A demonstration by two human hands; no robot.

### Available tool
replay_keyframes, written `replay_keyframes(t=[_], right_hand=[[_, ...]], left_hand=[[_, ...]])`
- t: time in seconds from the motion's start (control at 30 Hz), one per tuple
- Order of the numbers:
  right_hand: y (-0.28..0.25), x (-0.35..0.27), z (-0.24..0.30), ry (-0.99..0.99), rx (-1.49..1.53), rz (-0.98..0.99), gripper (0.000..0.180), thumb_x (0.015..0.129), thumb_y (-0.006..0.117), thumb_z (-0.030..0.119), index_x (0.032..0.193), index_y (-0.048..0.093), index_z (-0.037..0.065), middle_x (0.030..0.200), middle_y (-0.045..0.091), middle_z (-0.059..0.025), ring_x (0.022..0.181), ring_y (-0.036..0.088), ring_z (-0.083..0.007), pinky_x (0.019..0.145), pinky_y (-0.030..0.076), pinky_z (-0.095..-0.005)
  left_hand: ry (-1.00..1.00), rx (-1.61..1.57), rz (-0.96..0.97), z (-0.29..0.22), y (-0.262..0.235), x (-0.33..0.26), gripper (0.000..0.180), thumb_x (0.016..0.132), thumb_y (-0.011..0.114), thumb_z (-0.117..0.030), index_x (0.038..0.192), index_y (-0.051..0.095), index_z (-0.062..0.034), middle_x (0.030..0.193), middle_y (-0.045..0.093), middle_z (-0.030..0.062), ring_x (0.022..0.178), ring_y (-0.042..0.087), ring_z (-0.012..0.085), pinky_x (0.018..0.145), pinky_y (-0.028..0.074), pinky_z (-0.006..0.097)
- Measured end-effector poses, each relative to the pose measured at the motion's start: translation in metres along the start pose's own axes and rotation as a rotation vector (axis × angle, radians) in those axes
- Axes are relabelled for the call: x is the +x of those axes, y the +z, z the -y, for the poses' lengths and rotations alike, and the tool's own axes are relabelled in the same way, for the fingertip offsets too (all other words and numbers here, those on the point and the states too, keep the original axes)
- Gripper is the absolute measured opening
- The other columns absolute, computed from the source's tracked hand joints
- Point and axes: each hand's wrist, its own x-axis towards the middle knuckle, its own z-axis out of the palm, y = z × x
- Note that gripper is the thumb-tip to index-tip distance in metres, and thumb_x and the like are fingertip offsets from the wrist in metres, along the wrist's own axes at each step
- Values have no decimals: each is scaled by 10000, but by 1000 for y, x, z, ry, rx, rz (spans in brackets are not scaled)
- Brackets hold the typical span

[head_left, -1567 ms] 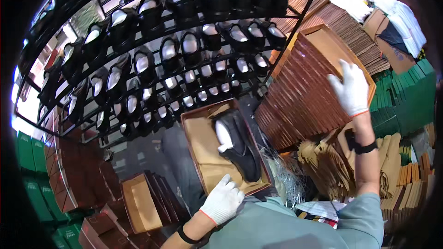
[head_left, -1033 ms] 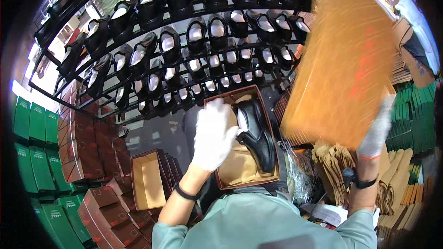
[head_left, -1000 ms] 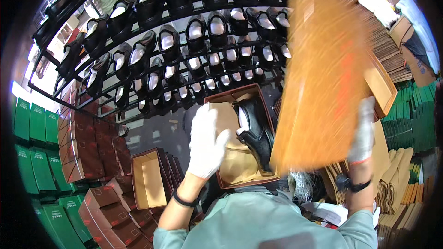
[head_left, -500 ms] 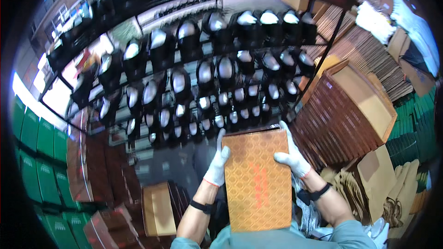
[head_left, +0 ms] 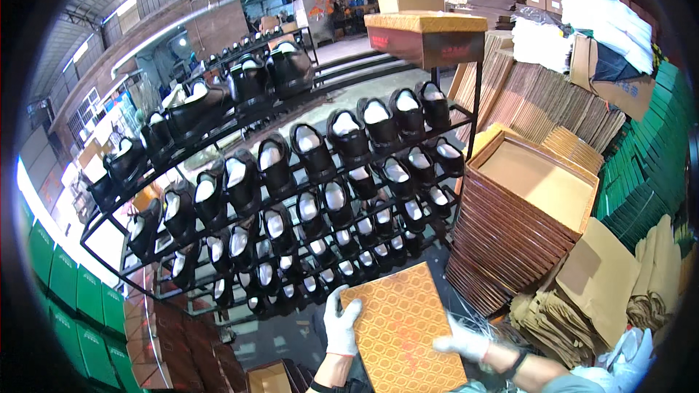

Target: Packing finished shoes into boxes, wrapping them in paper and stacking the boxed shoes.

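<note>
We hold the closed orange patterned shoe box [head_left: 404, 331] low in front of us, below the black shoe rack [head_left: 291, 196]; our gloved left hand [head_left: 341, 322] lies flat along its left edge, our right hand [head_left: 462, 340] clasps the right edge. To handle it well, we keep both grips even so the lid stays seated.

Before you stood a black wire rack [head_left: 466, 113], tiered and slanted, with rows of black shoes [head_left: 348, 135] lying on its shelves. A closed box [head_left: 426, 35] sat on its top right corner. Beside it, the floor [head_left: 444, 266] carried a stack of open lids [head_left: 524, 204] and folded bags [head_left: 561, 320].
</note>
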Motion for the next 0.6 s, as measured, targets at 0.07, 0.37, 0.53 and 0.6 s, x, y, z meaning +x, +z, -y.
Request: replay_keyframes(t=[0.07,0.37,0.53,0.6], right_hand=[[2,-18,-9,58,150,10,1337,842,903,299,1820,41,3,1877,173,-148,1736,123,-280,1405,113,-415],[-202,96,334,-857,96,-225,532,1127,575,316,1525,603,-37,1320,766,-172,1160,787,-245,994,651,-389],[-223,189,598,-847,199,-196,510,1110,647,458,1420,703,56,1322,798,-80,1190,761,-195,1073,598,-390],[-171,232,593,-868,245,-321,648,1093,577,589,1445,689,57,1420,755,-129,1327,688,-247,1154,528,-442]], left_hand=[[-39,-22,-37,3,3,23,642,1014,805,-86,1591,538,3,1410,701,133,1285,684,245,1112,571,374],[761,272,808,-235,268,35,1237,874,887,-251,1826,120,-61,1794,379,155,1644,392,295,1329,356,449],[885,172,625,-379,418,142,790,980,731,-220,1688,416,-64,1497,644,161,1360,617,280,1135,497,425],[1034,282,533,-400,417,222,695,1021,670,-249,1656,463,-54,1487,663,218,1324,659,350,1140,501,441]])
